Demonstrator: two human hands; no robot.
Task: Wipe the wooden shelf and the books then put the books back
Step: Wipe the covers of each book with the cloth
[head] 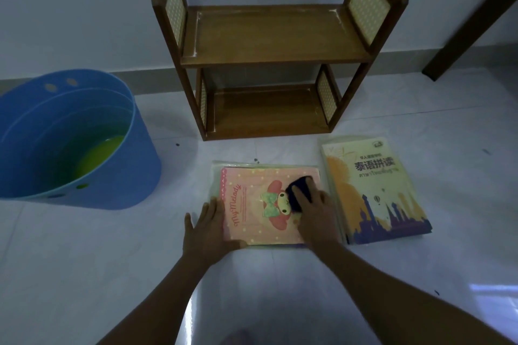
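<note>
A small wooden shelf (274, 47) with two boards stands against the wall, both boards bare. On the floor in front lies a pink book (249, 204) on top of a short stack. My right hand (314, 210) presses a dark blue cloth (300, 190) onto the pink cover. Flat on the stack's left edge, my left hand (207, 224) holds it still with fingers spread. To the right of the stack lies a yellow book (372, 187) with a city skyline on its cover, also on top of others.
A blue bucket (140, 165) with yellow-green liquid at its bottom stands at the left. A dark wooden leg (471, 17) slants down at the upper right. The floor is pale, glossy tile.
</note>
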